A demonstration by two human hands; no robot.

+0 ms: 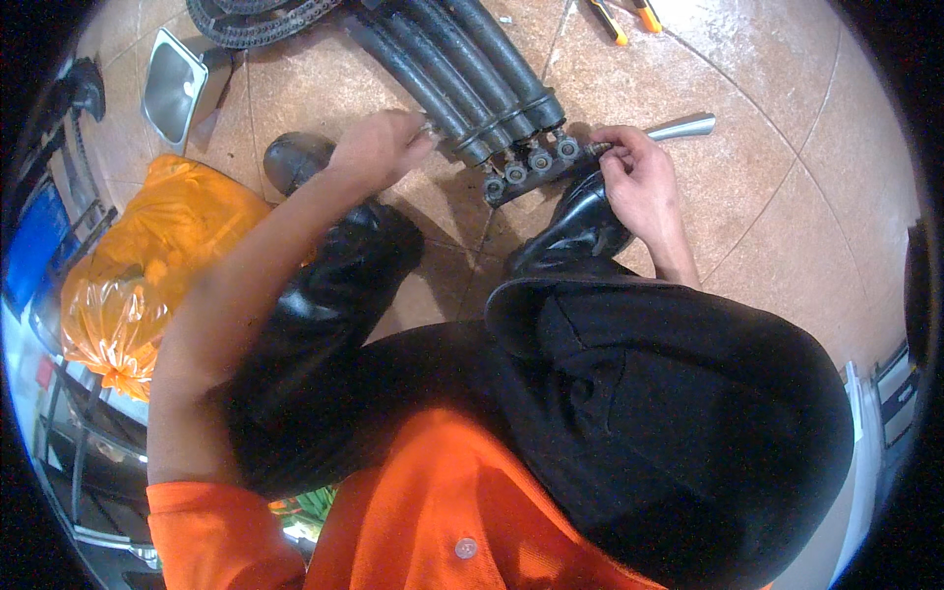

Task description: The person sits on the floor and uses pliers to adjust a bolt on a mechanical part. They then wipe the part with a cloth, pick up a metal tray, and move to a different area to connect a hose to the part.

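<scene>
A gas burner with several black tubes (462, 74) lies on the tiled floor in front of me. Across its near end runs a dark manifold bar (531, 185) with several round nozzle fittings. My left hand (379, 149) is beside the tubes on their left, its fingers drawn together and slightly blurred; whatever is between them is too small to make out. Thumb and fingers of my right hand (641, 182) pinch at the right end of the bar. Just beyond these fingers, a flat silver handle (686, 127) sticks out to the right; its other end is hidden.
An orange plastic bag (162, 256), tied and full, sits at my left. Behind it stands a steel container (175, 90). A coiled black ring burner (258, 22) is at the far left, and two yellow-and-black handled tools (629, 20) lie far right. My black boots (575, 221) flank the manifold.
</scene>
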